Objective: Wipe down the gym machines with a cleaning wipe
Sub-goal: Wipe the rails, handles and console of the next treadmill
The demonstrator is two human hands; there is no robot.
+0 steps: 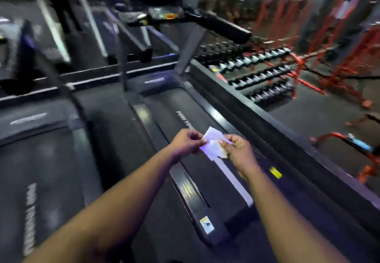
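Both my hands pinch one white cleaning wipe (213,145), left hand (188,142) at its near-left edge, right hand (238,149) at its right. Below the grip lies a treadmill belt (205,172); its lettering is blurred. Beyond, right, a dumbbell rack (261,73) smears out.

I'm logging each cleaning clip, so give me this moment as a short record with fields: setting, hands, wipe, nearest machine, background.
setting: gym floor, row of treadmills
left hand: pinches the wipe's left edge
right hand: pinches its right edge
wipe: white, crumpled, held between both hands in the air, touching no machine
nearest machine: treadmill, belt below the hands
background: dumbbell rack, red frames at right
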